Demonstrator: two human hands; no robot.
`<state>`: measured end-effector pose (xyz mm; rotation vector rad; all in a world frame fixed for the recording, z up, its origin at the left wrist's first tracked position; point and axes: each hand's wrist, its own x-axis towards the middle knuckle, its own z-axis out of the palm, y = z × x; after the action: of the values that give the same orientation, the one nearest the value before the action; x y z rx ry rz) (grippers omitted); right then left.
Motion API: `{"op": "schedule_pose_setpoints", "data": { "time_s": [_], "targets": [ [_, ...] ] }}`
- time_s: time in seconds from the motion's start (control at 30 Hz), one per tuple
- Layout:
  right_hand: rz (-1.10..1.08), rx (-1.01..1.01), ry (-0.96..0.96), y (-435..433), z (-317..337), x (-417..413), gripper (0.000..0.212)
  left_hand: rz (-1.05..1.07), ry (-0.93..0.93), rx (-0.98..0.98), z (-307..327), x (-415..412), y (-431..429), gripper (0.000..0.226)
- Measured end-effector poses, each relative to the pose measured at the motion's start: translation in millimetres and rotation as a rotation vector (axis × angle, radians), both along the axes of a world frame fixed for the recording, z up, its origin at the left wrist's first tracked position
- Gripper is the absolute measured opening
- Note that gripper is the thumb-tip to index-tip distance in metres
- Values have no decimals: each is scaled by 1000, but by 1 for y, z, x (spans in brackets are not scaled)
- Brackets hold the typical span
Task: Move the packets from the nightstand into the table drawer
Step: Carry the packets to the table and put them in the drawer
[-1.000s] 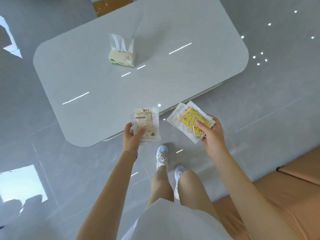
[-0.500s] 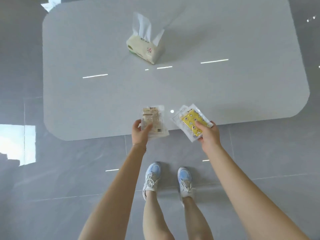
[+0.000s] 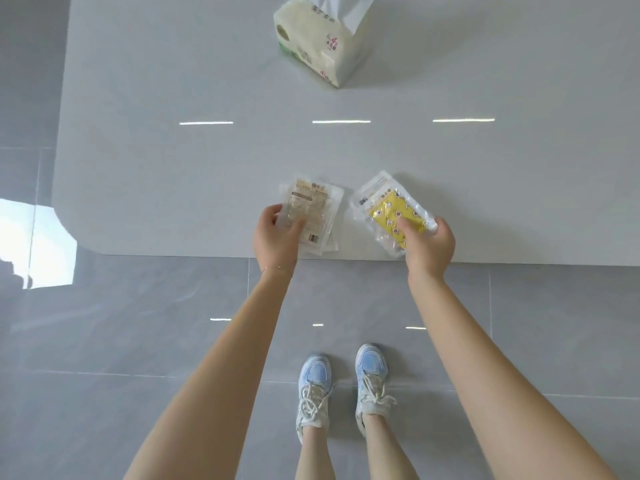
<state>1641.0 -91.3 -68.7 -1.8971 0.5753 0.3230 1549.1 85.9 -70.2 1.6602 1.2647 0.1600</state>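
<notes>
the packets are off the nightstand and in hand, held over the near edge of the table (image 3: 173,185): a beige packet (image 3: 311,211) gripped by the left hand (image 3: 275,237), a yellow packet (image 3: 393,211) pinched with clear ones beneath it by the right hand (image 3: 427,247). no drawer shows, so opening it and dropping them in is probably what remains. a tissue pack (image 3: 315,50) sits well beyond.

Both hands (image 3: 277,237) (image 3: 427,245) outstretched, clasping.

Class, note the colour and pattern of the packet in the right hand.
Yellow with small printed figures, in clear wrap; head view: packet, right hand.
</notes>
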Motion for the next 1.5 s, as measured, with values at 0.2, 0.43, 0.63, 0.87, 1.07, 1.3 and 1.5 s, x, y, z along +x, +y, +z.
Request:
{"op": "schedule_pose_setpoints", "data": {
  "time_s": [0.2, 0.43, 0.63, 0.87, 1.07, 1.3, 1.5],
  "targets": [
    [170, -324, -54, 0, -17, 2, 53, -152, 74, 312, -11, -7, 0, 49],
    [311, -321, -372, -56, -9, -66, 37, -522, 127, 529, -4, -48, -16, 54],
    [669, -512, -96, -73, -51, -115, 39, -685, 179, 616, -12, -91, -44, 57],
    [1263, -729, -149, -14, -93, -86, 69, -762, 290, 640, -36, -103, -37, 69],
    [1542, -896, -104, 2, -110, -78, 84, -692, 230, 692, -43, -85, -30, 66],
    [1603, -912, -47, -1, -98, -83, 82, -590, 241, 690, -41, -88, -39, 70],
    [1629, -826, 11, -28, -91, -125, 82, -639, 277, 676, -32, -97, -38, 74]
  ]
}}
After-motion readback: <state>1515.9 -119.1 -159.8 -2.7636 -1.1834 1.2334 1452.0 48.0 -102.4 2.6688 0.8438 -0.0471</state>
